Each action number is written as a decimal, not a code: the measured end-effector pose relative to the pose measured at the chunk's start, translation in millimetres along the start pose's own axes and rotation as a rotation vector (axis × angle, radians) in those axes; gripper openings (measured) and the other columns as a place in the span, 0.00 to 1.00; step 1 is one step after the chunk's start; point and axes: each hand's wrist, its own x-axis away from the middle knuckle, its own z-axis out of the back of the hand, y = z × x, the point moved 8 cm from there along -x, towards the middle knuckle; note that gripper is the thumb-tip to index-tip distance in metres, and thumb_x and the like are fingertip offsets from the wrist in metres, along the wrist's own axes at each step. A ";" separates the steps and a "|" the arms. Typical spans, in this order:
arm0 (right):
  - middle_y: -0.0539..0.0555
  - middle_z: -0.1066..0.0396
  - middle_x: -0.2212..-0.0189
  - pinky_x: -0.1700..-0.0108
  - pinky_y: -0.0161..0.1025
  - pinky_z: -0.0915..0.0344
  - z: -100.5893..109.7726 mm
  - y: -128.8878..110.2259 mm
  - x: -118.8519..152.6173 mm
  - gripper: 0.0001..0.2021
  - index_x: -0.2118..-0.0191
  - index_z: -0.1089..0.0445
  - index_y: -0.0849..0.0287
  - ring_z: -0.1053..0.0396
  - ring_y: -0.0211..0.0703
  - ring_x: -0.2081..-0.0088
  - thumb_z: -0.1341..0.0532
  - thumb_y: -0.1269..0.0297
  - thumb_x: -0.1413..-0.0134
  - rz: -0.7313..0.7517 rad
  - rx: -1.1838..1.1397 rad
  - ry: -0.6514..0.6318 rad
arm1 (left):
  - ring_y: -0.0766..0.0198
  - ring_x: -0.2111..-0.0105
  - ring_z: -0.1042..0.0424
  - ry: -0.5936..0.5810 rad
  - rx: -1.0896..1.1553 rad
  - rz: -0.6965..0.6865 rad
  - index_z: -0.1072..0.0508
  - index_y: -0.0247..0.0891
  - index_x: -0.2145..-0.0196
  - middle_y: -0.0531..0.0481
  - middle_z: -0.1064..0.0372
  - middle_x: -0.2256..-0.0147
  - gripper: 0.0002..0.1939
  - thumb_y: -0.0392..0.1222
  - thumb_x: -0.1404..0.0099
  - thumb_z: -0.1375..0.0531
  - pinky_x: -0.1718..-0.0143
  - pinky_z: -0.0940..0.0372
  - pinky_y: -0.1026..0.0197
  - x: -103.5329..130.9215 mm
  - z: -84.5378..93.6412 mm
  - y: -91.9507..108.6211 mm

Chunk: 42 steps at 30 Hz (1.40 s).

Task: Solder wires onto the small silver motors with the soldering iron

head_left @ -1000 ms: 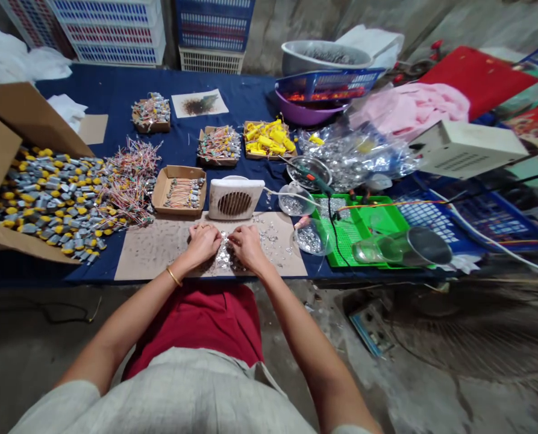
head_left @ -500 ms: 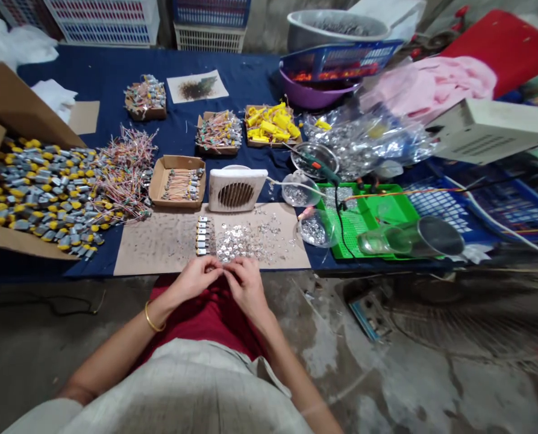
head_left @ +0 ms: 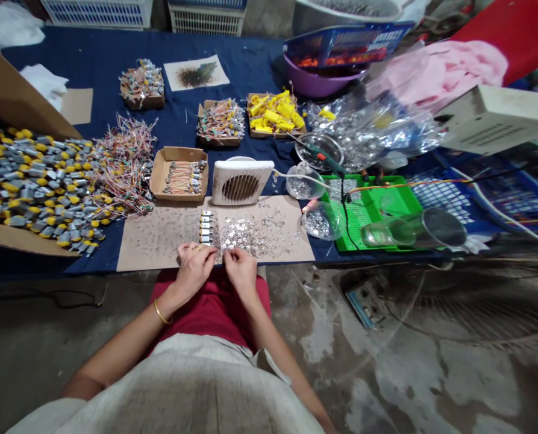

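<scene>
My left hand (head_left: 195, 266) rests at the front edge of the cardboard sheet (head_left: 137, 241), its thumb and fingers pinched together. Just above it stands a short row of small motors (head_left: 206, 226) with silver cases and yellow ends. My right hand (head_left: 241, 269) is also closed in a pinch, a small gap to the right, at the near side of a scatter of small shiny metal pieces (head_left: 237, 232). What lies between the fingertips of either hand is too small to make out.
Behind the sheet stands a white slatted fan (head_left: 243, 182), with a box of wired parts (head_left: 178, 196) beside it. Loose motors fill a large carton (head_left: 34, 244) at left. On the right are clear bowls (head_left: 319, 222), a green tray (head_left: 393, 208) and a soldering iron (head_left: 319, 155).
My hands were together at the front edge. They have separated, the left moving left and the right staying near the metal pieces. The camera view has tilted slightly downward.
</scene>
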 end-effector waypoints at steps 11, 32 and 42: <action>0.60 0.26 0.64 0.71 0.37 0.47 1.9 -22.4 10.9 0.14 0.62 0.26 0.58 0.31 0.45 0.69 0.48 0.61 0.33 0.062 0.613 -0.098 | 0.56 0.56 0.31 -0.014 -0.083 -0.069 0.24 0.42 0.62 0.47 0.23 0.60 0.09 0.39 0.31 0.45 0.46 0.54 0.48 -14.7 -3.5 3.7; 0.57 0.32 0.66 0.62 0.38 0.44 33.4 -26.7 -61.1 0.11 0.65 0.24 0.59 0.37 0.45 0.63 0.44 0.67 0.36 0.560 0.465 -0.259 | 0.51 0.51 0.38 -0.083 -0.219 -0.090 0.23 0.42 0.62 0.44 0.27 0.58 0.11 0.39 0.31 0.46 0.46 0.55 0.44 -53.2 -15.6 13.6; 0.55 0.34 0.67 0.61 0.36 0.42 43.6 -16.8 -74.7 0.10 0.66 0.25 0.59 0.37 0.43 0.64 0.43 0.66 0.36 0.541 0.411 -0.274 | 0.48 0.50 0.39 -0.068 -0.290 -0.076 0.22 0.41 0.65 0.42 0.28 0.55 0.10 0.43 0.32 0.44 0.45 0.53 0.42 -14.6 -22.7 29.5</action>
